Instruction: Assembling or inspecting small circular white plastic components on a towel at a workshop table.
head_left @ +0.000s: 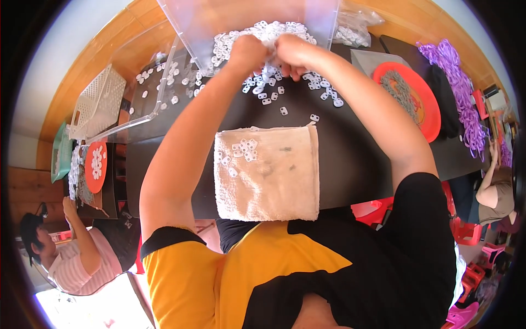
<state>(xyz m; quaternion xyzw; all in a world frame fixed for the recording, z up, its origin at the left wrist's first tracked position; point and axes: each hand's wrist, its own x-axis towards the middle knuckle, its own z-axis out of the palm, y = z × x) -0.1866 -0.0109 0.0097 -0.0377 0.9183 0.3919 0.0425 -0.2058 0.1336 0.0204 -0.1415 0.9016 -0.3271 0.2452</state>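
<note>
Both my arms reach to the far side of the dark table, to a heap of small white two-holed plastic pieces point(224, 46) at the mouth of a clear plastic bin point(298, 12). My left hand point(249, 53) is closed, its fingers curled in toward the heap. Close beside it, my right hand point(296, 54) is closed too, its fingers bent downward. Something whitish shows between the two hands, but I cannot make out what they grip. Loose white pieces point(283, 111) are scattered below the hands. On a folded beige towel point(274, 181) near me lie several more.
A clear lid point(148, 118) and a white basket point(98, 104) stand at left. To the right are a red plate point(430, 109) with grey cords point(399, 90) and purple ribbons point(463, 93). One person point(82, 252) sits at left, another point(496, 192) at far right.
</note>
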